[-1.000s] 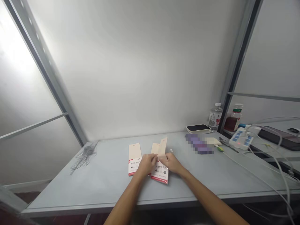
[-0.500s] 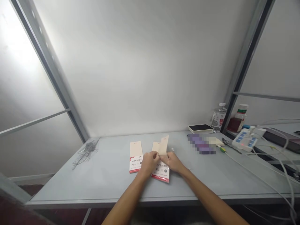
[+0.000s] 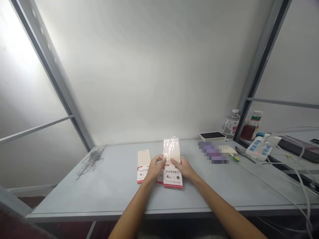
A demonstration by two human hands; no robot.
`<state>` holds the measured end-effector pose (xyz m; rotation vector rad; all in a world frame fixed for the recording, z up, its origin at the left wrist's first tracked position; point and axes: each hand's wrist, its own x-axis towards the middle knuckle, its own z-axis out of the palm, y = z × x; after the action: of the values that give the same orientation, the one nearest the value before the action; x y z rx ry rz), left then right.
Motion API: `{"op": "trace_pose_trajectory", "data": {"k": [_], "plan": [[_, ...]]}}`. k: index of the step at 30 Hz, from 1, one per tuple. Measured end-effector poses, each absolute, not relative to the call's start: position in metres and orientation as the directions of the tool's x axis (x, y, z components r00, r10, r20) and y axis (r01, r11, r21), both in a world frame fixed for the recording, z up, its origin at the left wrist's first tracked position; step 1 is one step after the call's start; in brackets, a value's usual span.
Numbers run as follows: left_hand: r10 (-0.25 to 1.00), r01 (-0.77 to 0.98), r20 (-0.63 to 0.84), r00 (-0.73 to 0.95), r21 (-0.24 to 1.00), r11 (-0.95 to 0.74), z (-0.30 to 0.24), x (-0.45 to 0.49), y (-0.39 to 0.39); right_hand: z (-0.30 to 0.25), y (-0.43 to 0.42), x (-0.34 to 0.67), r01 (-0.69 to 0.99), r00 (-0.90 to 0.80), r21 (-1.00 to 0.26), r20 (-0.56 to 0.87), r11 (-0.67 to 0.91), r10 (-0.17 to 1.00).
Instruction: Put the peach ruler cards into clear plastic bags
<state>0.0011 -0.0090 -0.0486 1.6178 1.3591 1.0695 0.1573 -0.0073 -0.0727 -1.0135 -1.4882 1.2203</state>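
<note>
- The fingers of the left hand [image 3: 156, 166] are narrow, at the left edge of the front packet [image 3: 173, 177]; the right hand [image 3: 184, 168] holds the same packet, thumb on its face.
- This packet is upright in view, above the counter [image 3: 112, 194] near its middle; shiny clear film [image 3: 171, 148] covers its upper part.
- Behind it, a second packet [image 3: 160, 179] shows only partly, because the left hand and the front packet hide it.
- The left packet [image 3: 144, 157] lies flat, seemingly set aside; the front one is, I judge, not yet finished, since both hands hold it.
- Farther right are a phone [image 3: 212, 136], a blurred purple item [image 3: 211, 152], a bottle [image 3: 231, 126] and a power strip [image 3: 259, 147], all apart from the hands.
</note>
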Motion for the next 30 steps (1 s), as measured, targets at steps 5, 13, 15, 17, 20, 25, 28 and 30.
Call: {"op": "trace_pose_trajectory", "data": {"k": [5,13,15,17,20,25,28,30], "plan": [[0.978,0.225,0.177,0.109,0.954,-0.197,-0.050,-0.003,-0.007,-0.070,-0.004,0.156,0.062,-0.182,-0.977,0.188,0.202,0.965],[0.981,0.412,0.136,-0.141,0.909,-0.067,-0.050,-0.039,0.009,-0.067,0.007,0.189,0.362,0.075,-0.912,0.234,0.192,0.969],[0.965,0.516,0.110,-0.240,0.856,0.031,-0.050,-0.061,0.011,-0.070,0.012,0.204,0.478,0.159,-0.870,0.226,0.126,0.961],[0.939,0.620,0.088,-0.333,0.770,0.148,-0.051,-0.079,0.011,-0.074,0.015,0.216,0.592,0.243,-0.805,0.218,0.033,0.945],[0.907,0.746,0.143,-0.397,0.626,0.228,-0.053,-0.082,0.008,-0.081,0.016,0.222,0.711,0.321,-0.700,0.238,-0.067,0.916],[0.947,0.908,0.286,-0.145,0.420,0.012,-0.059,-0.031,0.001,-0.079,0.012,0.208,0.819,0.282,-0.574,0.397,-0.003,0.873],[0.963,0.943,0.271,0.007,0.318,-0.097,-0.067,-0.005,-0.002,-0.074,0.007,0.191,0.839,0.170,-0.527,0.495,0.139,0.852],[0.966,0.953,0.249,0.067,0.273,-0.136,-0.071,0.002,-0.002,-0.073,0.002,0.176,0.826,0.058,-0.501,0.533,0.260,0.844]]}}
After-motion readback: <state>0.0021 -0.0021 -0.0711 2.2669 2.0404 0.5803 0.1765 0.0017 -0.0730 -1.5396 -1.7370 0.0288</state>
